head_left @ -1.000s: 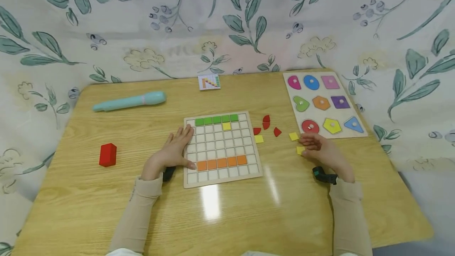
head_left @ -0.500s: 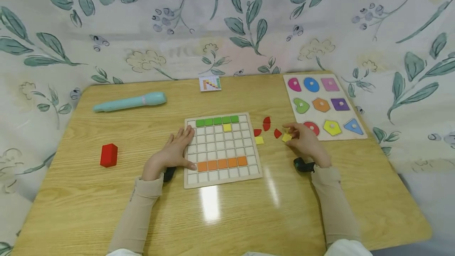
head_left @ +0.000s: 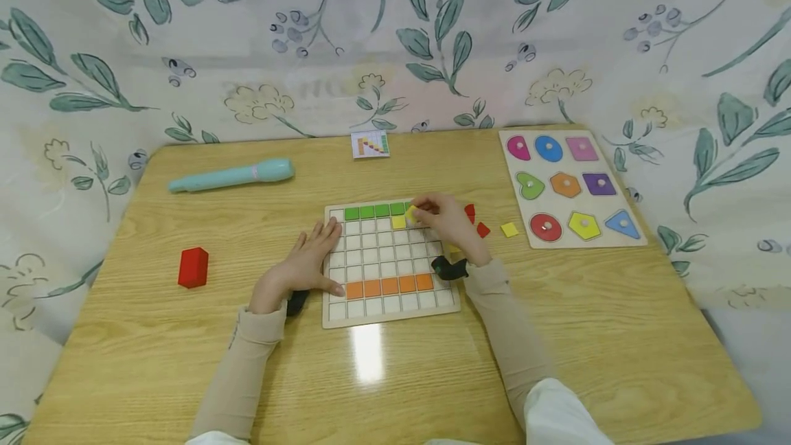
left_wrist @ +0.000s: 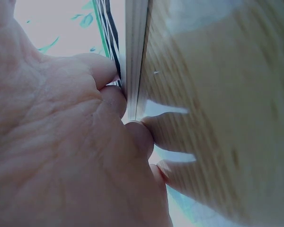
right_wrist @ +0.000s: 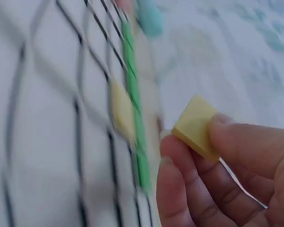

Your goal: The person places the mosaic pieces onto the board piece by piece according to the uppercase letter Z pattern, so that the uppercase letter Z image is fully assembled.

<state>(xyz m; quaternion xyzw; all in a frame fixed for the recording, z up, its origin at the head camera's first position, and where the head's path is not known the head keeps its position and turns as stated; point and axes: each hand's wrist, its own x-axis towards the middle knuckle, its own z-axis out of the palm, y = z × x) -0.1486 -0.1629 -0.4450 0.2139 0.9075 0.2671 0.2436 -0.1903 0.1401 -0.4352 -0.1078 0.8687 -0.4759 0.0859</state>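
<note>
A wooden grid board [head_left: 371,246] lies mid-table, with a row of green tiles [head_left: 367,212] at its far side, a row of orange tiles [head_left: 390,286] nearer, and one yellow tile [head_left: 399,222] below the greens. My left hand [head_left: 298,266] rests at the board's left edge, fingers spread, with the thumb over its lower corner. Between thumb and fingertips my right hand [head_left: 450,220] pinches a second yellow tile [right_wrist: 197,126], held over the board's upper right part. That tile is tilted in the right wrist view.
Right of the board lie red pieces [head_left: 483,230] and a loose yellow tile [head_left: 509,230]. A knobbed shape puzzle [head_left: 575,206] stands farther right. A small pattern card [head_left: 370,145] is at the back, a light-blue pen-like object [head_left: 231,176] back left, a red block [head_left: 193,268] left.
My right hand took a yellow tile from beside the shape puzzle and carried it left over the board. Another yellow tile now lies nearer the red pieces. My left hand stays in place.
</note>
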